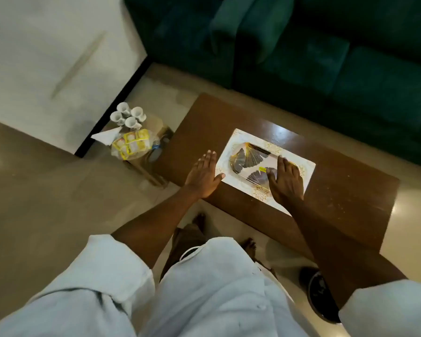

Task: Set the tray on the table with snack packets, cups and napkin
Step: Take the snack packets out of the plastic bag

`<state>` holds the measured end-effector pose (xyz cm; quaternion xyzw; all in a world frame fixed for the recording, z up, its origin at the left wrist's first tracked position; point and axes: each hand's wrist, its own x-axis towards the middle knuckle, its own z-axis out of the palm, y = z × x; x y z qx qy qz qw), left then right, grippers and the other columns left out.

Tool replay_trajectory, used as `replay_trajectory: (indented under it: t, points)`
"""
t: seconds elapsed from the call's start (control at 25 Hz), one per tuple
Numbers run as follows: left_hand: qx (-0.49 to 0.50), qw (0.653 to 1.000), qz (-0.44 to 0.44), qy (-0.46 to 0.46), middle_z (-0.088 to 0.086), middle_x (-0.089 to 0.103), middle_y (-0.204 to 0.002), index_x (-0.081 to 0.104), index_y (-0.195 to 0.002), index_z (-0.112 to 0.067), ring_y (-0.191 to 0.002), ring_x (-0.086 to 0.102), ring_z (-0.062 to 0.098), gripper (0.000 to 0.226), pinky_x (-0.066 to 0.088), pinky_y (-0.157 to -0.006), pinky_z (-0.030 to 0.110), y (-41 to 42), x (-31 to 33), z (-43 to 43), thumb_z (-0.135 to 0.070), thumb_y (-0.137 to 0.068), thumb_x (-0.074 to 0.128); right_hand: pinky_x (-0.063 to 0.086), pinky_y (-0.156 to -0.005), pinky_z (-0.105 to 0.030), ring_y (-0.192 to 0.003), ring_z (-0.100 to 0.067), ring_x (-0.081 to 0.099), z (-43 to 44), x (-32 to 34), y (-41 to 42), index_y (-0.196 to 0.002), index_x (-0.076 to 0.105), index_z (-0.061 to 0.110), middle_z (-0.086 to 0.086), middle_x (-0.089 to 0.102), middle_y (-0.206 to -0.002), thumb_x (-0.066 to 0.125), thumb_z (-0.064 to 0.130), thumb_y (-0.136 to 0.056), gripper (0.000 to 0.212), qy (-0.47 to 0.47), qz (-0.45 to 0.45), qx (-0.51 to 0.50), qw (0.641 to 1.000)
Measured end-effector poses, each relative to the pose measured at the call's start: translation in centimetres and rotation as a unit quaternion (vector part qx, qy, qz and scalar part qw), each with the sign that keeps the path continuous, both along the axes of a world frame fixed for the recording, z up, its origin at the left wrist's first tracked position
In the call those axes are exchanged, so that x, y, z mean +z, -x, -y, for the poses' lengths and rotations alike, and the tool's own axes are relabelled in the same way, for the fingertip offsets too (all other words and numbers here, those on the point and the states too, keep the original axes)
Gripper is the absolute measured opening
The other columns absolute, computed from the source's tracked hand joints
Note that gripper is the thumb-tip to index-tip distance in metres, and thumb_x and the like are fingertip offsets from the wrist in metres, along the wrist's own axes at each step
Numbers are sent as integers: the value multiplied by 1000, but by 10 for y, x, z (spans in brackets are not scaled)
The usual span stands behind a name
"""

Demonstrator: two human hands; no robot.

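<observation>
Sleeve (90, 283); right hand (286, 181) fingers (283, 164) atop tray (241, 141), left hand (202, 177) beside.

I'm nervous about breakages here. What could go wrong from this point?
1. The four cups crowd one end of the small stand, beside the snack packets; lifting one may knock another to the floor.
2. The tray lies close to the near edge of the table, so a push from the right hand resting on it could slide it off.
</observation>
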<state>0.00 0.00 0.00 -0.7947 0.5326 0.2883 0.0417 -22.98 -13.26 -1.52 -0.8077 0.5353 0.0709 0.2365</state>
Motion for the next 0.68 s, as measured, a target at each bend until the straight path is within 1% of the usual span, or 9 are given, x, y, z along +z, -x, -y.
replay_trajectory:
  t: [0.04, 0.2, 0.36, 0.44, 0.48, 0.56, 0.6, 0.64, 0.68]
  points:
    - [25, 1000, 4, -2, 18, -4, -175, -5, -166, -4, -164, 2, 32, 85, 12, -134, 45, -8, -1, -7, -53, -110, 34, 18, -129, -55, -158, -35, 25, -1, -1, -9, -166, 19, 14, -10, 22, -173, 28, 53, -109, 69, 0, -7, 16, 1000]
    - [98, 995, -22, -12, 19, -3, -175, -4, -166, -3, -164, 3, 33, 85, 12, -134, 45, -55, -15, -41, -51, -109, 37, 31, -123, -58, -154, -35, 32, -10, -5, -73, -165, 24, 16, -9, 27, -171, 31, 51, -110, 66, -28, -13, 54, 998]
    - [171, 983, -73, -2, 19, -2, -175, -3, -166, -3, -164, 5, 33, 84, 11, -134, 45, -129, -33, -72, -48, -110, 39, 25, -126, -53, -156, -37, 27, -21, -14, -160, -165, 25, 12, -13, 29, -169, 32, 47, -111, 64, -54, -16, 78, 995]
    - [252, 960, -120, 10, 19, -1, -175, -3, -166, -3, -164, 6, 33, 84, 12, -133, 45, -164, -44, -85, -45, -109, 43, 30, -123, -52, -152, -38, 32, -31, -23, -202, -162, 31, 11, -14, 37, -165, 34, 46, -111, 62, -65, -18, 89, 994]
    - [313, 937, -156, 24, 21, 3, -174, 0, -166, -1, -163, 9, 34, 84, 16, -133, 45, -184, -54, -91, -42, -109, 46, 33, -121, -53, -150, -38, 35, -38, -29, -229, -160, 34, 11, -13, 39, -164, 34, 46, -111, 61, -84, -22, 95, 992]
    - [462, 855, -225, 71, 26, 21, -170, 14, -164, 4, -158, 25, 38, 78, 28, -128, 47, -226, -74, -97, -30, -107, 56, 36, -121, -53, -149, -37, 38, -49, -43, -284, -159, 36, 13, -12, 40, -163, 33, 47, -111, 59, -123, -29, 116, 985]
    - [529, 808, -246, 86, 27, 31, -165, 22, -161, 5, -154, 34, 40, 73, 33, -124, 47, -248, -84, -99, -25, -106, 59, 35, -121, -51, -149, -36, 38, -53, -51, -310, -159, 37, 13, -12, 40, -163, 33, 47, -111, 59, -137, -22, 126, 982]
    - [576, 771, -256, 89, 27, 38, -160, 28, -158, 5, -150, 39, 40, 69, 37, -122, 47, -272, -92, -101, -23, -105, 61, 35, -121, -50, -149, -35, 39, -55, -61, -337, -158, 38, 14, -12, 40, -163, 33, 48, -111, 59, -147, -15, 134, 980]
    - [608, 748, -253, 85, 26, 41, -158, 31, -157, 5, -148, 42, 40, 67, 39, -120, 46, -297, -101, -106, -23, -104, 62, 36, -121, -50, -148, -33, 40, -59, -72, -363, -158, 39, 15, -11, 41, -162, 33, 50, -111, 59, -158, -4, 136, 978]
